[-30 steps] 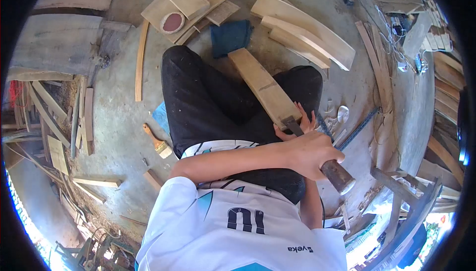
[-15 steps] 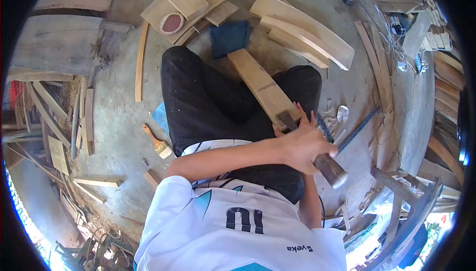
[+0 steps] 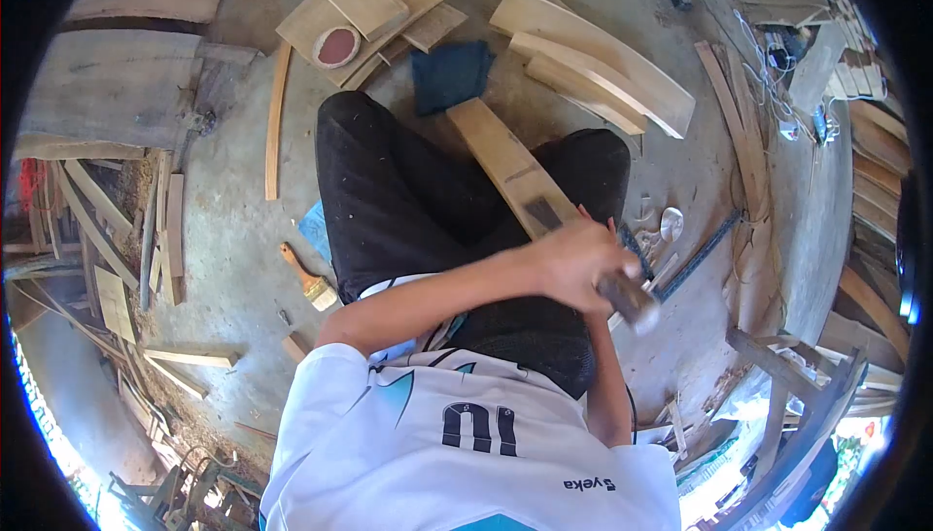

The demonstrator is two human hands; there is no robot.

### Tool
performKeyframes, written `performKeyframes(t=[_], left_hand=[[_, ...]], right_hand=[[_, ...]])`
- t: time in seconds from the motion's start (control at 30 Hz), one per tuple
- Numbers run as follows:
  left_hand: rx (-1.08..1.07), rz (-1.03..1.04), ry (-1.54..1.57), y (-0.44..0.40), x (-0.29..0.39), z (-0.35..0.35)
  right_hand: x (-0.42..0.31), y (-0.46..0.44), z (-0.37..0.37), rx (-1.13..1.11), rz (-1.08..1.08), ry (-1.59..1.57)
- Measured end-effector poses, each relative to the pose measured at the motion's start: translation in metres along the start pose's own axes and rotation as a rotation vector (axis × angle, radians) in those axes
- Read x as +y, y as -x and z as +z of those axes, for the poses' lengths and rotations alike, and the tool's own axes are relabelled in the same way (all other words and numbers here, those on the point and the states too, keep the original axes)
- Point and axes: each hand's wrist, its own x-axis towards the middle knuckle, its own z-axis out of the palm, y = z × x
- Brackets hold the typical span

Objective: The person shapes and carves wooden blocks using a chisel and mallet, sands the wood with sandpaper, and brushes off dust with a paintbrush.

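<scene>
My left hand [image 3: 583,264] reaches across my body, closed around the handle of a chisel [image 3: 632,303]. Its dark flat blade lies on the upper face of a long wooden board [image 3: 505,157]. This board slants over my right leg, with dark marks about its middle. Beneath the left hand, my right hand [image 3: 600,230] is mostly hidden; its fingertips show at the board's right edge, near the end closest to me.
A dark blue cloth [image 3: 450,74] lies past the board's far end. Cut planks [image 3: 603,55] and a round reddish pad [image 3: 336,47] on boards are farther out. To my left lies a paintbrush [image 3: 309,278]. A dark metal bar [image 3: 700,254] lies right.
My left hand and the chisel have moved forward and left along the board, away from my body. The board and right hand stay nearly in place.
</scene>
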Motion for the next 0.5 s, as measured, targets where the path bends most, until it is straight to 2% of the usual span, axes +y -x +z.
performKeyframes(t=[0.07,0.2,0.27,0.3,0.33,0.4,0.43,0.5], left_hand=[[0.084,-0.015,0.022,-0.001,-0.016,-0.008],[0.117,0.199,0.168,0.005,0.018,-0.003],[0.127,0.144,0.178,0.002,-0.016,-0.005],[0.088,0.013,0.079,0.004,-0.036,-0.014],[0.104,-0.101,0.022,0.004,-0.044,-0.022],[0.181,0.079,0.213,0.003,-0.021,-0.029],[0.14,0.124,0.3,0.003,-0.012,-0.018],[0.143,0.14,0.219,0.001,-0.004,-0.022]], right_hand=[[0.019,0.01,0.008,0.037,0.021,-0.124],[0.052,0.045,0.032,0.072,0.097,-0.385],[0.061,0.048,0.037,0.106,0.13,-0.514],[0.062,0.049,0.042,0.124,0.146,-0.578],[0.029,0.03,0.02,0.073,0.166,-0.002],[0.042,0.029,0.027,0.065,0.077,0.061],[0.051,0.036,0.032,0.051,-0.001,0.122],[0.072,0.051,0.043,0.026,-0.167,0.243]])
